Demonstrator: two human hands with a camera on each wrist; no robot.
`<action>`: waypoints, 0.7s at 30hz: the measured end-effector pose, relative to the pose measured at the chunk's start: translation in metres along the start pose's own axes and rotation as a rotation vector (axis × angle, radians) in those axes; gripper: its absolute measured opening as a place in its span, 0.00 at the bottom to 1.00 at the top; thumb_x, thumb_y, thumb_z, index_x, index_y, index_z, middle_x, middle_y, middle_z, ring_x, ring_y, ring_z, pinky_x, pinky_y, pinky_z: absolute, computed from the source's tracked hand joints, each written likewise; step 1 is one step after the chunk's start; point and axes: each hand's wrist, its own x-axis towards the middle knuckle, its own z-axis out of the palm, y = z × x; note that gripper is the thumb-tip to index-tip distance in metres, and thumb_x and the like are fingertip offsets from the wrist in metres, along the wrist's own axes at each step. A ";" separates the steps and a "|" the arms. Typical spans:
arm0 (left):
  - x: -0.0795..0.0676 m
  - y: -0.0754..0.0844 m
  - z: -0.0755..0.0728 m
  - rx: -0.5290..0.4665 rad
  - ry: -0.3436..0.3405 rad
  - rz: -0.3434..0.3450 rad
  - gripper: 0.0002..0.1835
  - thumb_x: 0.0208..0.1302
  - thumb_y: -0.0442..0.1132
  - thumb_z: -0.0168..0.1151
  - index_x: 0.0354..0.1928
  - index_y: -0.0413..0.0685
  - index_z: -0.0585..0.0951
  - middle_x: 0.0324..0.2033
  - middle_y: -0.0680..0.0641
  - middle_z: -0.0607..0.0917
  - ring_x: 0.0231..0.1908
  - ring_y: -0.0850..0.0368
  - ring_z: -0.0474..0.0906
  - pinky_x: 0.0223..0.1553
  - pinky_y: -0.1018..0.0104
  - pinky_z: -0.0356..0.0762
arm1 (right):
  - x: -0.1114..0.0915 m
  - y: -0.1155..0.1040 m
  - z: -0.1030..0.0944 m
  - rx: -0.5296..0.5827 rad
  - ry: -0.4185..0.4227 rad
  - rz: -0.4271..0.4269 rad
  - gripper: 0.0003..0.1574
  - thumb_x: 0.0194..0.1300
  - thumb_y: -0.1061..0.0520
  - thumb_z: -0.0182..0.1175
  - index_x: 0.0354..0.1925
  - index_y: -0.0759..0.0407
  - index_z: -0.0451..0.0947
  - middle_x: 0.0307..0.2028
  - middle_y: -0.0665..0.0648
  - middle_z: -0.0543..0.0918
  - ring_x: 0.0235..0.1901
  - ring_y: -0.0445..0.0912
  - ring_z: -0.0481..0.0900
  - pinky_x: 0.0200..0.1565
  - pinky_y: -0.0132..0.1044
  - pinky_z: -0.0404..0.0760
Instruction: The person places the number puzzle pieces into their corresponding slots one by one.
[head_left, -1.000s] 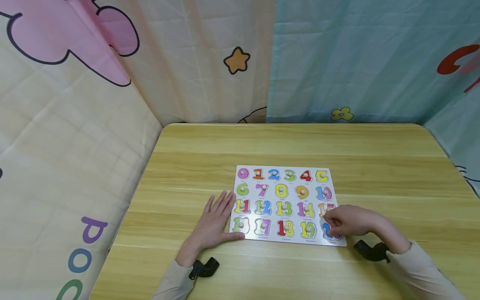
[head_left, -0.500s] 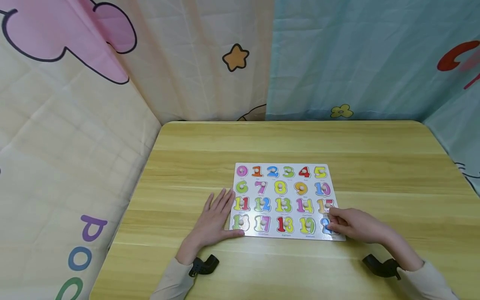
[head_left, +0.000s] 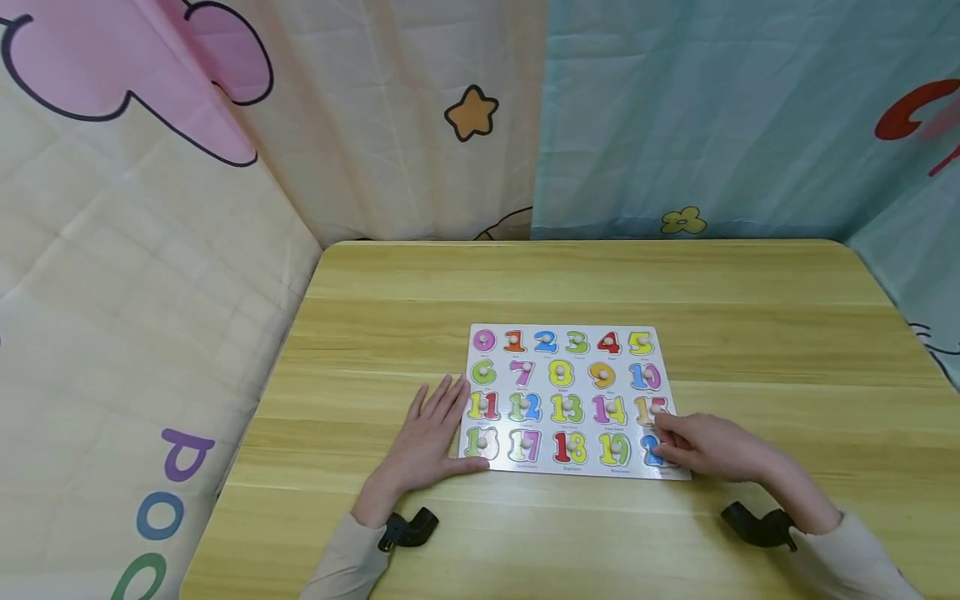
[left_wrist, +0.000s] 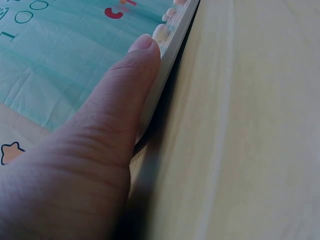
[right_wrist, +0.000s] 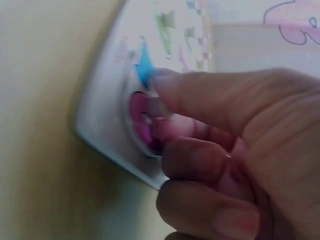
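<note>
A white peg-puzzle board with colourful number pieces and small knobs lies flat on the table. My left hand rests at its left edge with fingers spread, the thumb along the near corner in the left wrist view. At the near right corner, my right hand pinches the knob of the number 20 piece between thumb and index finger. The right wrist view shows this piece's blue 2 and pink 0, partly hidden by the fingers. That view is blurred.
The wooden table extends around the board. Printed curtains stand behind it and at both sides. Black wrist cameras, one on the left and one on the right, hang near the tabletop.
My right hand has shifted slightly right, and its fingers now uncover more of the number 15 piece. My left hand stays at the board's edge. The head view has tilted slightly.
</note>
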 end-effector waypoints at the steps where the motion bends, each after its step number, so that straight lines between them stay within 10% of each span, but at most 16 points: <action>1: 0.000 0.000 0.000 -0.004 0.003 0.001 0.61 0.52 0.79 0.44 0.74 0.41 0.45 0.73 0.45 0.45 0.72 0.48 0.35 0.68 0.48 0.29 | -0.001 -0.001 0.002 -0.018 0.014 0.013 0.14 0.68 0.48 0.57 0.29 0.49 0.65 0.17 0.41 0.60 0.16 0.32 0.58 0.20 0.27 0.55; 21: 0.001 0.000 -0.001 0.012 -0.023 -0.015 0.61 0.51 0.80 0.43 0.74 0.43 0.43 0.74 0.47 0.42 0.72 0.50 0.33 0.68 0.50 0.27 | -0.006 -0.011 0.011 -0.032 0.105 0.156 0.17 0.65 0.48 0.60 0.25 0.48 0.64 0.15 0.42 0.62 0.15 0.34 0.59 0.19 0.28 0.56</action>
